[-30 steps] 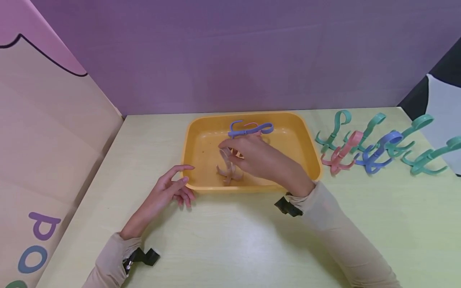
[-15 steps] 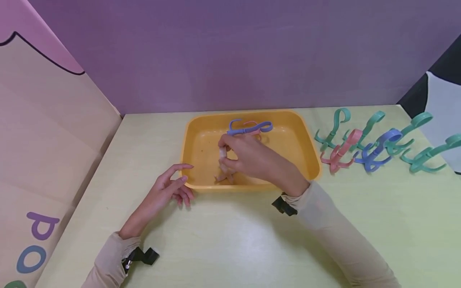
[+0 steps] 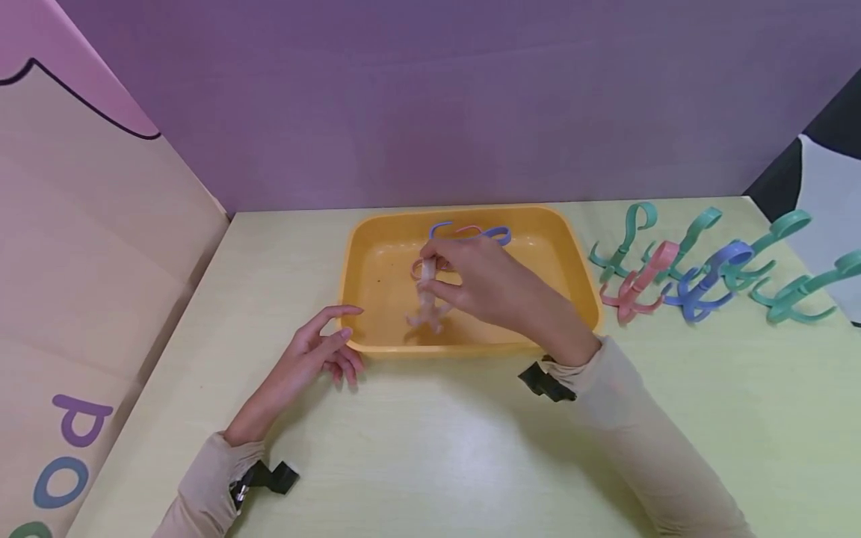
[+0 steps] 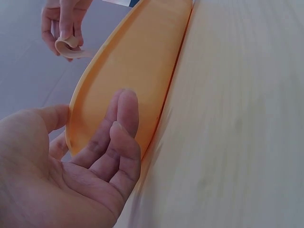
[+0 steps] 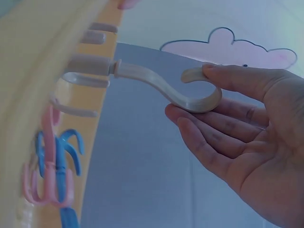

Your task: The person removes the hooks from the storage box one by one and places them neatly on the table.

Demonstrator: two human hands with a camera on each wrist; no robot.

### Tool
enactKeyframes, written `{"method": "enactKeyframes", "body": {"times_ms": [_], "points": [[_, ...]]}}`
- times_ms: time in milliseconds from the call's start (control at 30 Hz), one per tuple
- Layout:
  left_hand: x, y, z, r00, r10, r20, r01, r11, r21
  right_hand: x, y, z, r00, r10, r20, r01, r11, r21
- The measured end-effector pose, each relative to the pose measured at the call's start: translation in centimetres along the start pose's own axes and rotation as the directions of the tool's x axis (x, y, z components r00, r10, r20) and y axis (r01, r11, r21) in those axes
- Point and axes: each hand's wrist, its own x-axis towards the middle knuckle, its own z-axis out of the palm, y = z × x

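Observation:
In the head view, my right hand (image 3: pixel 480 280) pinches a beige multi-pronged hanging hook (image 3: pixel 427 302) by its curled top, over the yellow tray (image 3: pixel 377 329). The right wrist view shows thumb and fingertips on the curl of this hook (image 5: pixel 147 76), its prongs pointing away from the hand. My left hand (image 3: pixel 323 347) touches the tray's front left corner with relaxed fingers, thumb near the rim. Behind the right hand, a blue hook (image 3: pixel 499 233) and a pink hook (image 3: pixel 468 229) lie in the tray, partly hidden.
Several hooks stand on their prongs at the table's right: green ones (image 3: pixel 625 235), a pink one (image 3: pixel 632 291) and a blue one (image 3: pixel 699 288). A purple backdrop (image 3: pixel 471 112) rises behind the table (image 3: pixel 430 448); a pale printed panel (image 3: pixel 94 246) borders the left.
My right hand has shifted slightly right and the beige hook's prongs now sit farther back and higher, more upright. A pink curl shows beside it. The left hand has stayed put.

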Motion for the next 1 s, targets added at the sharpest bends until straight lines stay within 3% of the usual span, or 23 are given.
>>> {"method": "enactKeyframes", "body": {"times_ms": [500,700,867,1000], "points": [[-0.2,0.1,-0.1,1.0,-0.017,0.0,0.017,1.0,-0.011,-2.3,-1.3,-3.5,0.992,0.018,-0.124,-0.025,0.998,-0.057],[-0.5,0.0,0.1,1.0,-0.028,0.0,0.028,0.999,-0.018,-4.2,-1.2,-3.6,0.98,-0.059,-0.188,0.033,0.989,-0.141],[-0.7,0.2,0.1,1.0,-0.026,-0.004,0.026,0.999,-0.018,-5.8,-0.7,-4.1,0.953,-0.146,-0.266,0.094,0.976,-0.199],[-0.7,0.2,0.1,1.0,-0.023,-0.004,0.023,1.0,-0.018,-7.1,-0.5,-5.0,0.941,-0.156,-0.301,0.089,0.97,-0.226]]}}
